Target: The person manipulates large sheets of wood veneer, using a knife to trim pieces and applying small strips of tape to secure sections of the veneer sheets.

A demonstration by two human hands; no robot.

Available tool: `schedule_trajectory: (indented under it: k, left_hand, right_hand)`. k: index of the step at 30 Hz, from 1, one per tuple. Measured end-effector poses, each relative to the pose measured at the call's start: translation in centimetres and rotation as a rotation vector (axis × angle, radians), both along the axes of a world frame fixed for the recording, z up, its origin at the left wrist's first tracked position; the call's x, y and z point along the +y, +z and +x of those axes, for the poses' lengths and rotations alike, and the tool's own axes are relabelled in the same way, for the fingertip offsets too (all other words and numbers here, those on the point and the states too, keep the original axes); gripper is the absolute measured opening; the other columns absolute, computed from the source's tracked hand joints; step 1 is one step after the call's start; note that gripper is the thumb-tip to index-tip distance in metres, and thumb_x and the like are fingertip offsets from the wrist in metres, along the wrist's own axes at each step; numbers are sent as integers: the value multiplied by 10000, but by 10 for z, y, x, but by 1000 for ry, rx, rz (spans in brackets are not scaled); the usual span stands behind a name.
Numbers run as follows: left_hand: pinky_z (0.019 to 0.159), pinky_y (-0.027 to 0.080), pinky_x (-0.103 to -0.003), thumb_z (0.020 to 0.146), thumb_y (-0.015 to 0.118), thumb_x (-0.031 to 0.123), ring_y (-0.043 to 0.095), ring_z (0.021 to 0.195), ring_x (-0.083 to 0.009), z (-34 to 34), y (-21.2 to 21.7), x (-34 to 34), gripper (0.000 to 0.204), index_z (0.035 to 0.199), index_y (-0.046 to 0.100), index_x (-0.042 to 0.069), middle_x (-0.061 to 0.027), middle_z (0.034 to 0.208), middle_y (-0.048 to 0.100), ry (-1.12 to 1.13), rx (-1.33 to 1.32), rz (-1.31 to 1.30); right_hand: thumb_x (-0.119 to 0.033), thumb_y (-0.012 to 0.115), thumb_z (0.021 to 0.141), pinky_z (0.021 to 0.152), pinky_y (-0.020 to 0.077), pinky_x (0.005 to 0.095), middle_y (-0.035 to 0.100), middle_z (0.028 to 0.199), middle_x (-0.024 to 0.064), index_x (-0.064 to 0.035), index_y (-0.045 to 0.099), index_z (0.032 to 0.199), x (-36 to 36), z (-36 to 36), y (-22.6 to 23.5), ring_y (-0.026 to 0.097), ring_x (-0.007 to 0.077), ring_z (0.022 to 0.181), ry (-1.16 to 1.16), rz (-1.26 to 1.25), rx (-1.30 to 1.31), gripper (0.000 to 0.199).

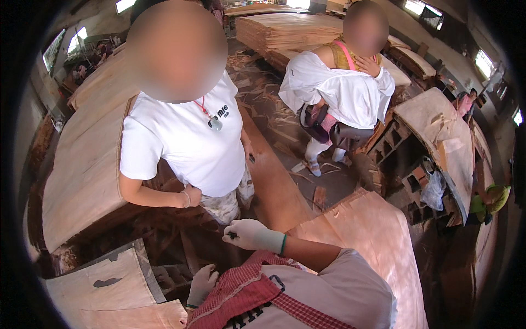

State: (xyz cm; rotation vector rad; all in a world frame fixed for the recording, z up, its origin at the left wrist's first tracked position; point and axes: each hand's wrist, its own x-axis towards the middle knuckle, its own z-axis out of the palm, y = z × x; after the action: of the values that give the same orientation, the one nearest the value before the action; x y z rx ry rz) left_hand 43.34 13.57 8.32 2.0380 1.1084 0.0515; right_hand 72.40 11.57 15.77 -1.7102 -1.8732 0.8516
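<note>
My right hand (249, 234) wears a white glove with a green cuff and is raised in front of my chest. It pinches a small dark object (232, 236) between thumb and fingers. My left hand (201, 282), also in a white glove, hangs lower, beside my red checked scarf (241, 290). Its fingers curl downward, and I cannot tell whether anything is inside them. A person in a white T-shirt (186, 137) stands directly in front of me, very close to my right hand. A reddish veneer sheet (378, 236) lies to my right.
A thick stack of veneer (87, 164) stands on the left. A pale board with a grey edge (104, 285) lies at lower left. Another person in a white shirt (339, 88) bends over at the back. Wood scraps (274, 115) litter the floor; more veneer stacks (290, 30) stand behind.
</note>
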Motion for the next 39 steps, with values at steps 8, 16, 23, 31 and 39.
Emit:
schedule_trajectory:
  k: [8, 16, 23, 31, 39]
  left_hand:
    - [945, 454, -422, 891, 541, 284, 571, 1105, -381, 13, -15, 7, 417, 1185, 575, -10, -231, 1154, 612, -111, 44, -68]
    - [895, 480, -350, 864, 580, 100, 601, 1016, -240, 29, -28, 59, 271, 1126, 605, 35, -115, 1075, 635, -2, -599, 48]
    - [884, 491, -331, 873, 591, 116, 607, 1028, -233, 29, -6, 70, 327, 1195, 577, 62, -118, 1101, 627, -82, -19, -174]
    - [873, 501, -340, 903, 581, 183, 623, 1016, -259, 17, -5, 61, 263, 1130, 616, 56, -133, 1064, 647, -36, -317, -58]
    - [847, 500, -438, 929, 467, 312, 586, 1066, -368, -25, -79, 62, 343, 1103, 618, 57, -173, 1175, 621, -171, -147, 101]
  right_hand:
    - [-323, 577, 904, 779, 499, 422, 657, 922, 174, -81, 677, 974, 11, -3, 5, 621, 375, 877, 63, 81, 360, 270]
    - [-229, 580, 962, 822, 471, 272, 665, 941, 34, -2, 658, 1013, 32, -57, 50, 561, 95, 871, 338, -147, 1035, 245]
    - [-223, 577, 966, 852, 484, 289, 657, 993, 44, -11, 662, 1030, 36, -63, 28, 575, 109, 920, 228, -130, 919, 237]
    - [-226, 557, 978, 781, 506, 249, 644, 1017, 25, -36, 651, 1060, 42, -100, 45, 570, 82, 901, 371, -516, 1066, 227]
    - [-241, 589, 958, 754, 486, 259, 636, 918, 18, -37, 659, 1029, 50, -108, 40, 541, 79, 830, 264, -297, 879, 226]
